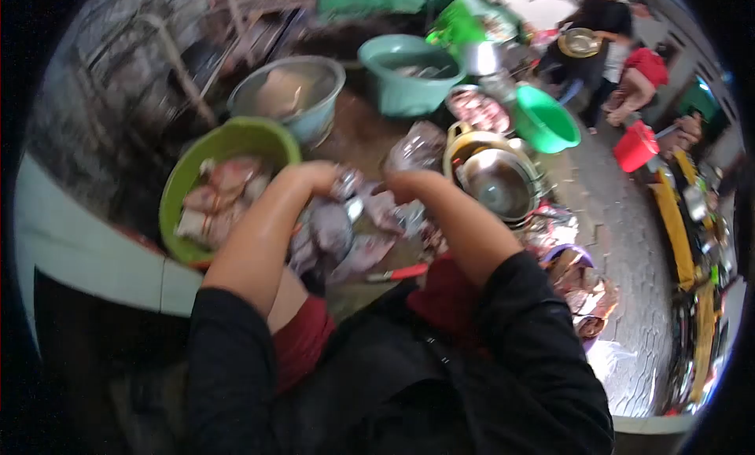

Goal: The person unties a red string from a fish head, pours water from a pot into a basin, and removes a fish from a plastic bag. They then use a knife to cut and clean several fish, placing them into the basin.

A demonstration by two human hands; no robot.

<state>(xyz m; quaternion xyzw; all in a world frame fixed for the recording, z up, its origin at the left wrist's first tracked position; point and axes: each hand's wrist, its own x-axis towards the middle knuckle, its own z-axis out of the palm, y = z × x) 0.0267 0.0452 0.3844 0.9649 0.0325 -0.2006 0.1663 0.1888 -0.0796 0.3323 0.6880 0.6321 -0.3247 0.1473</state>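
Observation:
My left hand (324, 176) is bent down at the wrist, its fingers curled at a shiny, wet, silvery thing (346, 184) that is too blurred to name. Facing it, my right hand (403, 187) has its fingers closed at the top of a pinkish-grey piece of fish (383, 211). Below the hands lie large grey fish pieces (330, 228) and a paler one (366, 254), close to my knees. A red-handled knife (399, 273) rests nearer to me, apart from both hands. Smeared motion hides most fingertips.
At left stands a green tub (174, 195) with tied, pinkish fish pieces. Behind are a grey basin (326, 81) and a teal tub (413, 101). Metal pots (497, 187), a green basin (548, 121) and a red bucket (635, 147) stand right. Other people (602, 22) are at the back right.

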